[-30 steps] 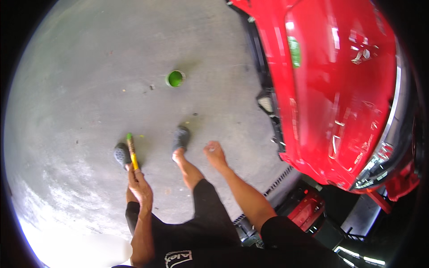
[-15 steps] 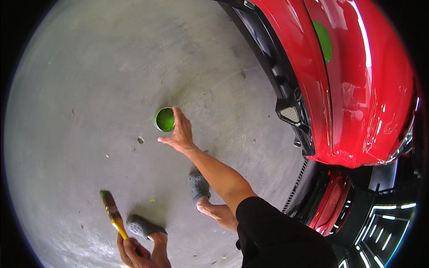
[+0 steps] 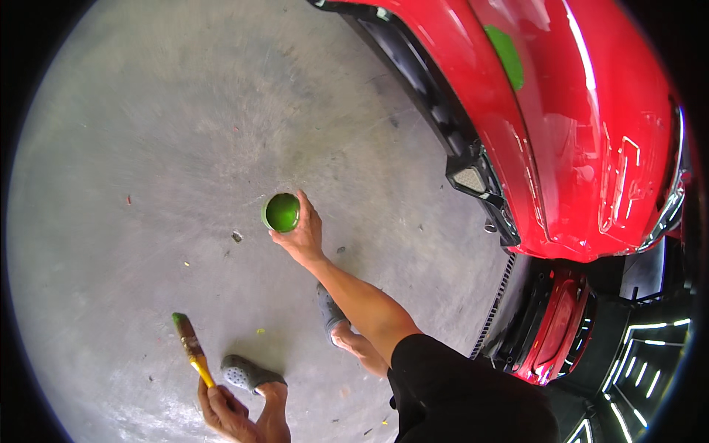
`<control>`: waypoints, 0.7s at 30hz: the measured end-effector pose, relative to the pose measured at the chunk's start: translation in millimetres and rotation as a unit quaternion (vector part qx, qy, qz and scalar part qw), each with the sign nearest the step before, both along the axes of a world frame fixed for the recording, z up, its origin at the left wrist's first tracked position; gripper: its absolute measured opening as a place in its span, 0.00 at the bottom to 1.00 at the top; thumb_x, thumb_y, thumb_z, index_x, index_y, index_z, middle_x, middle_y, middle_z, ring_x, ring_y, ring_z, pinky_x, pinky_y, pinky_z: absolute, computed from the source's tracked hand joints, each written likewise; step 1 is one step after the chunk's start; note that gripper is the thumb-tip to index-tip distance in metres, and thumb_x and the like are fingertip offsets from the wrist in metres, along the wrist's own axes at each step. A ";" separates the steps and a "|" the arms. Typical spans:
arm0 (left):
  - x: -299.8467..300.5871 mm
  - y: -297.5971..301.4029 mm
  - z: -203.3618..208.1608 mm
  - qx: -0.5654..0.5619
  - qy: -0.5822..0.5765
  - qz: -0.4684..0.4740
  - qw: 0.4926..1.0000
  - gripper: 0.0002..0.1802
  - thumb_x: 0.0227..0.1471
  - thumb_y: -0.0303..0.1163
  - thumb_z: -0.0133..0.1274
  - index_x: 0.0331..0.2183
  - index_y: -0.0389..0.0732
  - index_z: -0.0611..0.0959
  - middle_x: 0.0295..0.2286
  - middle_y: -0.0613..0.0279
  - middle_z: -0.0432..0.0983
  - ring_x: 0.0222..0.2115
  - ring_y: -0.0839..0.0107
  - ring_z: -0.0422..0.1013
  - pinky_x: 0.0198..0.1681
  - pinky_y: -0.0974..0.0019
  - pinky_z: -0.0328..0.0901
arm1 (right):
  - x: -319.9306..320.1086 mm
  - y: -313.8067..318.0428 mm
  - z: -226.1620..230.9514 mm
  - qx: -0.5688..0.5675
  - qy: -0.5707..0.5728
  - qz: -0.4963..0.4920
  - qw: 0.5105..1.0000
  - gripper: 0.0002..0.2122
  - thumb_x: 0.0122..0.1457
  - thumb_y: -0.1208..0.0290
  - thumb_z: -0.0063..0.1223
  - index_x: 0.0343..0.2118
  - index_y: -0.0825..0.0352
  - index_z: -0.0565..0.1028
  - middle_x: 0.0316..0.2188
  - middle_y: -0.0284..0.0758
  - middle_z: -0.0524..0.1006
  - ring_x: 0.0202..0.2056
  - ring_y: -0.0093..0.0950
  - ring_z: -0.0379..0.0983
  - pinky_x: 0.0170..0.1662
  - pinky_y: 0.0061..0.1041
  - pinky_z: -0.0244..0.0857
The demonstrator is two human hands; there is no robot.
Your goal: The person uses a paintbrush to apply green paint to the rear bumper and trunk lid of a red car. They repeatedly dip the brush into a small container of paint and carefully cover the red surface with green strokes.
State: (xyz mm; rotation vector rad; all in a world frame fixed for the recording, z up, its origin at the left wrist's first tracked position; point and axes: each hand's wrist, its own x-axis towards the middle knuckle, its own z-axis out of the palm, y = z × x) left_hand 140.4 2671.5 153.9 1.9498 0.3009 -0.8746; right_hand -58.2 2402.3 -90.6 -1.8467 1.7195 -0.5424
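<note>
My left hand [image 3: 227, 415], at the lower left, is closed around the yellow handle of a paintbrush [image 3: 192, 348]. Its bristles point up and away from me, their tip wet with green. Near the middle of the view, my right hand [image 3: 304, 235] curves around a small round can [image 3: 265, 213] of green paint, thumb on the near side and fingers along the right side. The can is open at the top and the paint [image 3: 283, 213] shows inside. Whether its base still touches the floor I cannot tell.
A red car [image 3: 550, 140] with a black lower bumper [image 3: 421, 81] stands on the right, a green patch [image 3: 506, 57] on its bodywork. Behind it is another red car [image 3: 554, 325]. My feet in grey clogs [image 3: 247, 373] stand on the concrete floor [image 3: 148, 148], near a drain grate [image 3: 493, 306].
My right hand, spread beside the can before, has closed around it. The paintbrush stays in my left hand. The whole view has shifted slightly.
</note>
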 end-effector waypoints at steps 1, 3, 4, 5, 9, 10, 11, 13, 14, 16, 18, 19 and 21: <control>1.1 1.8 6.5 -0.038 0.029 -0.038 0.998 0.24 0.70 0.38 0.50 0.62 0.39 0.79 0.24 0.79 0.65 0.24 0.91 0.60 0.24 0.82 0.49 | -5.4 10.0 19.8 0.006 -0.010 -0.011 1.000 0.57 0.43 0.64 0.82 0.74 0.69 0.54 0.67 0.53 0.69 0.67 0.53 0.66 0.70 0.49 0.61; -10.2 10.7 12.3 -0.042 -0.006 -0.048 0.998 0.23 0.71 0.37 0.49 0.61 0.36 0.80 0.24 0.79 0.63 0.21 0.88 0.56 0.21 0.79 0.48 | -8.2 32.6 71.1 0.043 -0.037 -0.037 0.998 0.56 0.43 0.62 0.83 0.73 0.72 0.58 0.66 0.56 0.69 0.67 0.53 0.66 0.69 0.48 0.63; -20.7 19.0 3.6 -0.054 -0.034 -0.029 0.998 0.21 0.72 0.36 0.49 0.58 0.35 0.81 0.23 0.79 0.61 0.18 0.88 0.53 0.19 0.77 0.45 | -13.6 47.2 101.8 0.034 -0.019 -0.048 0.998 0.56 0.42 0.61 0.83 0.72 0.72 0.58 0.65 0.57 0.70 0.66 0.53 0.68 0.68 0.48 0.64; -32.2 31.0 0.2 -0.044 -0.061 -0.046 0.996 0.21 0.72 0.36 0.49 0.58 0.35 0.81 0.23 0.79 0.61 0.19 0.87 0.54 0.20 0.76 0.47 | -20.5 63.2 132.2 0.024 -0.002 -0.062 0.998 0.56 0.42 0.61 0.83 0.72 0.73 0.58 0.64 0.57 0.71 0.65 0.53 0.69 0.68 0.48 0.65; -81.8 42.9 68.4 -0.102 -0.069 -0.163 0.979 0.23 0.71 0.33 0.51 0.60 0.30 0.78 0.26 0.73 0.68 0.25 0.80 0.61 0.27 0.70 0.58 | -82.9 135.1 248.3 -0.003 -0.018 -0.115 0.993 0.55 0.40 0.60 0.84 0.72 0.70 0.61 0.65 0.53 0.71 0.65 0.52 0.69 0.67 0.49 0.64; -85.8 39.4 97.2 -0.136 -0.027 -0.161 0.977 0.23 0.71 0.33 0.51 0.60 0.29 0.79 0.26 0.72 0.69 0.26 0.79 0.62 0.28 0.70 0.59 | -94.6 150.9 282.3 0.007 -0.038 -0.129 0.991 0.55 0.40 0.60 0.84 0.72 0.70 0.61 0.65 0.53 0.71 0.65 0.52 0.68 0.67 0.49 0.63; -89.6 29.9 139.3 -0.154 -0.001 -0.193 0.969 0.23 0.72 0.34 0.51 0.59 0.29 0.79 0.28 0.71 0.71 0.27 0.79 0.64 0.29 0.70 0.61 | -109.3 166.9 316.6 0.016 -0.057 -0.147 0.987 0.55 0.39 0.60 0.84 0.71 0.70 0.61 0.65 0.53 0.70 0.65 0.53 0.68 0.67 0.49 0.63; -91.1 13.0 215.1 -0.203 -0.012 -0.276 0.939 0.22 0.73 0.36 0.52 0.59 0.29 0.79 0.29 0.72 0.71 0.28 0.80 0.63 0.30 0.71 0.60 | -124.8 195.6 404.1 0.006 -0.054 -0.170 0.984 0.55 0.40 0.60 0.83 0.72 0.70 0.60 0.65 0.52 0.70 0.65 0.52 0.69 0.68 0.48 0.63; -95.8 8.9 246.9 -0.235 -0.044 -0.329 0.914 0.22 0.73 0.37 0.52 0.58 0.30 0.79 0.29 0.74 0.69 0.28 0.82 0.61 0.30 0.73 0.58 | -137.1 212.2 443.1 -0.014 -0.033 -0.180 0.983 0.55 0.41 0.61 0.83 0.72 0.70 0.59 0.64 0.52 0.70 0.64 0.52 0.69 0.68 0.47 0.63; -99.7 12.7 313.9 -0.266 -0.090 -0.419 0.863 0.22 0.74 0.38 0.52 0.58 0.30 0.79 0.30 0.76 0.68 0.28 0.84 0.59 0.30 0.75 0.55 | -162.8 241.8 515.4 -0.010 -0.042 -0.207 0.977 0.56 0.41 0.61 0.82 0.72 0.69 0.58 0.65 0.52 0.70 0.65 0.51 0.68 0.69 0.47 0.63; -117.2 10.5 377.1 -0.298 -0.134 -0.510 0.796 0.23 0.74 0.39 0.52 0.58 0.29 0.79 0.30 0.75 0.68 0.28 0.84 0.58 0.31 0.76 0.55 | -197.2 278.1 566.2 -0.025 -0.055 -0.219 0.974 0.55 0.42 0.61 0.82 0.73 0.68 0.58 0.66 0.50 0.69 0.66 0.50 0.67 0.69 0.46 0.63; -130.8 13.1 419.4 -0.280 -0.101 -0.540 0.787 0.23 0.74 0.39 0.52 0.57 0.29 0.78 0.30 0.74 0.69 0.28 0.83 0.59 0.31 0.76 0.56 | -215.8 295.1 595.1 -0.031 -0.062 -0.228 0.971 0.55 0.42 0.61 0.82 0.73 0.68 0.58 0.66 0.50 0.69 0.66 0.50 0.67 0.69 0.46 0.62; -155.1 26.7 463.8 -0.271 -0.109 -0.600 0.745 0.24 0.74 0.40 0.53 0.58 0.29 0.78 0.28 0.72 0.71 0.26 0.82 0.61 0.29 0.73 0.58 | -257.1 329.4 649.4 -0.031 -0.074 -0.256 0.963 0.55 0.44 0.61 0.83 0.73 0.68 0.57 0.67 0.49 0.68 0.68 0.50 0.66 0.70 0.46 0.61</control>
